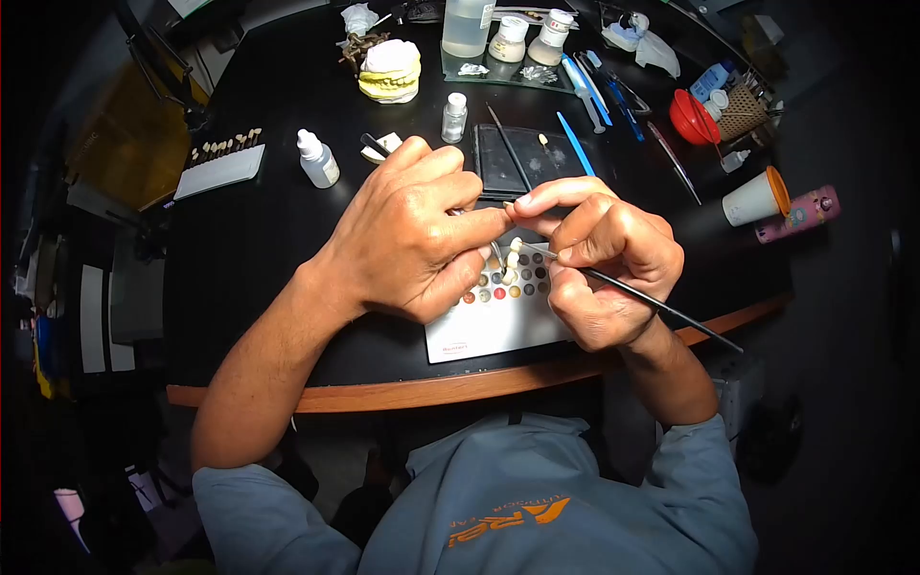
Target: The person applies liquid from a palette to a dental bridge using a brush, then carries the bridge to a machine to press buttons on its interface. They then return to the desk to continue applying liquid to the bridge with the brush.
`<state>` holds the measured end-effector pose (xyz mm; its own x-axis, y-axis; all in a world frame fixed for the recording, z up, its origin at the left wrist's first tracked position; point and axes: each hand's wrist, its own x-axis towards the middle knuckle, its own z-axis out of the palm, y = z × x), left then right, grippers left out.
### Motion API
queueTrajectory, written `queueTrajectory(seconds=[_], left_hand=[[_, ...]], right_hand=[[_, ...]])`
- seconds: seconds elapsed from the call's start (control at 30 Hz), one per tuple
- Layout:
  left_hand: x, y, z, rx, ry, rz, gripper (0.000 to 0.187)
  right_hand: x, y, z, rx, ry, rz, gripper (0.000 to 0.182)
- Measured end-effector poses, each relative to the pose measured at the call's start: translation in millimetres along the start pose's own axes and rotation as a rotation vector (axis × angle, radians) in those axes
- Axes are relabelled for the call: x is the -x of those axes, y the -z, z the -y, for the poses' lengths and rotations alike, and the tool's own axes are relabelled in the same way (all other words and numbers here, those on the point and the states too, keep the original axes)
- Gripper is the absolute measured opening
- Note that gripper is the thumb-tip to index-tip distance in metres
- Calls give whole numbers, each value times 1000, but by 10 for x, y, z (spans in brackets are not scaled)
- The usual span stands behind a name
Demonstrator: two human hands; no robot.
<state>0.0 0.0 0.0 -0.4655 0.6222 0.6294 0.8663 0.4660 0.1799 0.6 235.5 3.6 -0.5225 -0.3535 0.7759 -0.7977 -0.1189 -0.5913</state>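
Note:
A small row of tooth-coloured crowns, a dental bridge (pixel 513 261), hangs between my hands above a white palette (pixel 489 331) with rows of coloured round spots. My left hand (pixel 412 230) is closed around what look like thin metal forceps (pixel 496 255), mostly hidden by the fingers, with their tip at the bridge. My right hand (pixel 613 259) pinches a thin brush (pixel 661 305) with a black handle. The brush's tip end points left, by the bridge; whether it touches cannot be made out. The index fingers of both hands meet above the bridge.
Behind my hands lie a dark tray (pixel 517 158) with another brush, a small glass bottle (pixel 454 118) and a white dropper bottle (pixel 317 159). A dental plaster model (pixel 390 72) stands farther back. To the right are a red bowl (pixel 692 117) and a paper cup (pixel 755 199).

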Motion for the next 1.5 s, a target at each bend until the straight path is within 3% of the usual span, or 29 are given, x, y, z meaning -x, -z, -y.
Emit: queueTrajectory(seconds=[0.67,0.87,1.0,1.07,1.1,1.17,1.4,1.5], left_hand=[[-9,6,-2,0,-5,1,19],[-5,17,22,1,-15,6,27],[5,148,144,-9,-22,-65,44],[21,201,217,0,-41,-120,44],[24,213,236,-3,-47,-139,44],[34,221,261,-2,-48,-144,44],[41,189,279,-2,-61,-149,43],[44,193,273,-14,-58,-146,43]], right_hand=[[-21,18,13,33,50,32,16],[-2,0,7,-30,31,-23,15],[12,113,-52,-35,-35,-93,12],[17,31,9,-47,-362,-116,10],[15,-17,83,-39,-593,-102,11],[35,-48,32,147,-581,113,10],[67,-233,-55,218,-396,303,12],[43,-239,-42,236,-427,348,13]])
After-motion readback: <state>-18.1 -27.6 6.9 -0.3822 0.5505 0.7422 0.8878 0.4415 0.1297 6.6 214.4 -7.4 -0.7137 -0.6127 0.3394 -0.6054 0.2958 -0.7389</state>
